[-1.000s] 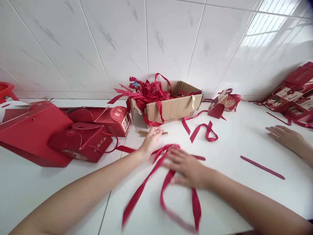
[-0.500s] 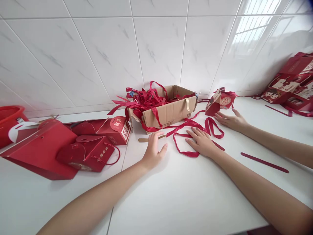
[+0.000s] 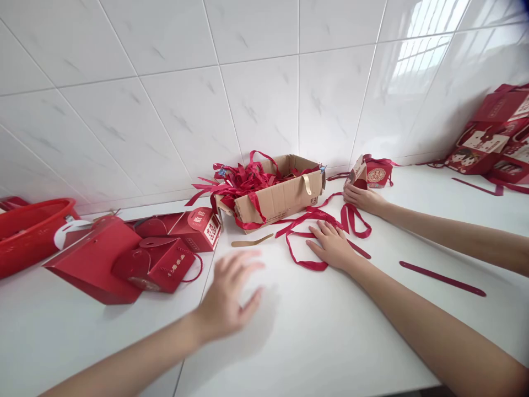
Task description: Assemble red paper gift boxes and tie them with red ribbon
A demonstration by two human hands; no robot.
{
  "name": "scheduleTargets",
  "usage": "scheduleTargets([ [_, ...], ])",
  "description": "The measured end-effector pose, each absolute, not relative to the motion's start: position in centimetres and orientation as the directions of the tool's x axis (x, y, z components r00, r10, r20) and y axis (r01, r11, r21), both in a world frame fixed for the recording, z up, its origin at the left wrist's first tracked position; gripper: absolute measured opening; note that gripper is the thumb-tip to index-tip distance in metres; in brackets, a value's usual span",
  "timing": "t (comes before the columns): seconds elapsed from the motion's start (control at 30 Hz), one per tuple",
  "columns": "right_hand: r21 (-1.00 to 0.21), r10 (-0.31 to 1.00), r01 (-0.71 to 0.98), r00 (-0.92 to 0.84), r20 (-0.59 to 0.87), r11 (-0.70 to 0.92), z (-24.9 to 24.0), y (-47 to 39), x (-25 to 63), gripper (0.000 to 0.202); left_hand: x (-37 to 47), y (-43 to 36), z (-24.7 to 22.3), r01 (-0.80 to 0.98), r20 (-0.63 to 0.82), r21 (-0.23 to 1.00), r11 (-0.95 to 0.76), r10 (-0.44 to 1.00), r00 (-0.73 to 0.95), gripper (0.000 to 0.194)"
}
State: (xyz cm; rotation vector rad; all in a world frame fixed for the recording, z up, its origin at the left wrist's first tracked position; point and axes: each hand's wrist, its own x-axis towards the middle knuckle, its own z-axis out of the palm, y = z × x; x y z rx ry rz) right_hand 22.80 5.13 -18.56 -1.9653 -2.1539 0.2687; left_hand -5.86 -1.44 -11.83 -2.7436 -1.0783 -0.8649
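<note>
My left hand (image 3: pixel 231 295), slightly blurred, hangs over the white tabletop with its fingers apart and nothing in them. Just beyond it lies a flat gold strip (image 3: pixel 251 242). My right hand (image 3: pixel 333 243) rests flat with spread fingers, touching a loose dark red ribbon (image 3: pixel 308 266) that loops out on both sides. Behind these stands an open cardboard box (image 3: pixel 281 196) heaped with red ribbons (image 3: pixel 252 179). To the left, several red gift boxes (image 3: pixel 165 264) lie together, one with a twisted cord handle.
Another person's hand (image 3: pixel 366 199) reaches in from the right and touches a small red gift box (image 3: pixel 378 173). A dark red strip (image 3: pixel 442 279) lies at right. Stacked red boxes (image 3: pixel 479 146) stand far right, a red plastic basin (image 3: pixel 37 231) far left, against the tiled wall.
My left hand has drawn back toward me and left, away from the gold strip. My right hand stays on the ribbon. The other person's hand has moved onto the small gift box.
</note>
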Motion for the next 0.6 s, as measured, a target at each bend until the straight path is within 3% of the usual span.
scheduleTargets([
  [0.07,-0.294,0.995,0.951,-0.089,0.04,0.097,-18.5,5.1,22.7,0.061,-6.8,2.5,-8.3,0.805,0.622,0.11,-0.583,0.672,0.402,0.019],
  [0.13,-0.31,0.995,0.946,-0.09,0.045,0.099,-18.5,5.1,22.7,0.061,-7.5,8.0,-4.9,0.935,0.648,0.098,-0.34,0.736,0.199,0.016],
  [0.23,-0.326,0.994,0.939,-0.095,0.046,0.105,-18.4,5.0,22.8,0.061,-8.0,15.6,-1.4,0.99,0.469,0.13,-0.053,0.883,-0.015,0.019],
  [0.43,-0.347,0.992,0.929,-0.11,0.061,0.124,-18.3,5.1,23.2,0.06,-6.8,20.5,-0.8,0.965,0.26,0.261,0.025,0.961,-0.096,0.022],
  [0.6,-0.383,0.99,0.913,-0.119,0.073,0.138,-18.4,5.3,23.5,0.059,-6.6,19.5,-1.1,0.914,0.303,0.406,0.012,0.941,-0.148,0.023],
])
